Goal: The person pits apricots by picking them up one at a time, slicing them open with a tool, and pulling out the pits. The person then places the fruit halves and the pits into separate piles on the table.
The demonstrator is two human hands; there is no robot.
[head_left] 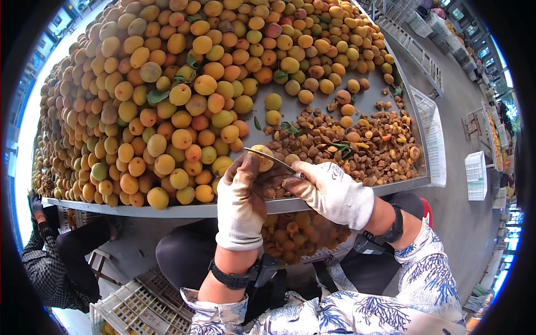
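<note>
1. Head view, left hand (241,204): stained white glove, fingers curled around one yellow-orange fruit (264,164); grip closed on it. Fruit sits at the fingertips, above the near edge of the counter (128,209).
2. Head view, right hand (332,192): white glove, browned at thumb and fingers, closed on the handle end of a small knife (282,161). Blade points left and lies across the held fruit, tip near the left hand's fingers. Depth of any cut: cannot tell.
3. Whole fruit pile (167,111): yellow, orange and some greenish, heaped over the left and far parts of the counter; a few green leaves (158,96) among them.
4. Brown pits (335,142): spread on the counter's right side, just beyond the hands; bits of orange flesh and some whole fruits mixed in.
5. Below the near edge, between the person's knees: opened fruit pieces (301,234) massed together.
6. Dark wristbands (229,276) on both wrists; sleeves white with blue branching print.
7. Far left: a co-worker's checked sleeve (47,262). Lower left: pale slatted crate (131,304). Right of the counter: white crate (432,134), close beside its edge.
</note>
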